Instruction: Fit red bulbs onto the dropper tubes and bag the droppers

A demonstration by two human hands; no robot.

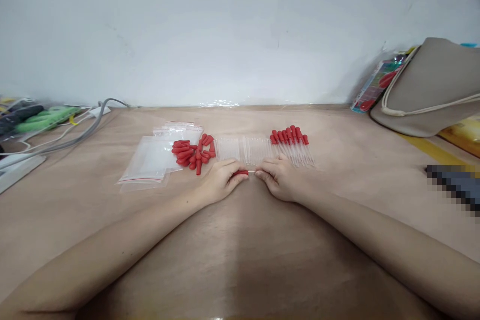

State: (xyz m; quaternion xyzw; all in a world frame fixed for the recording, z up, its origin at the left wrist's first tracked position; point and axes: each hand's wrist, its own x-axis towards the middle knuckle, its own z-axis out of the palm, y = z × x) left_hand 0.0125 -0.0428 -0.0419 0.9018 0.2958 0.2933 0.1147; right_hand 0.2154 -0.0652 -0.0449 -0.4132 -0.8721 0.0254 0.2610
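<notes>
My left hand [224, 180] is closed on a red rubber dropper bulb [243, 172], whose open end points right. Opposite it, my right hand [278, 178] pinches a thin clear glass tube [252, 173]. The tube's end meets the bulb between my hands; how deep it sits I cannot tell. Just beyond my fingers lie rows of bare glass tubes [227, 150]. A pile of loose red bulbs [198, 157] is behind my left hand. Past my right hand, several droppers with red bulbs fitted [290, 136] lie side by side.
Clear zip bags [144, 160] lie left of the bulb pile. Grey and white cables [90, 130] and a green item [47, 119] are at the far left. A grey drawstring bag [431, 85] and a colourful package [378, 85] lean at the right, with a pixelated dark object [453, 185] nearer.
</notes>
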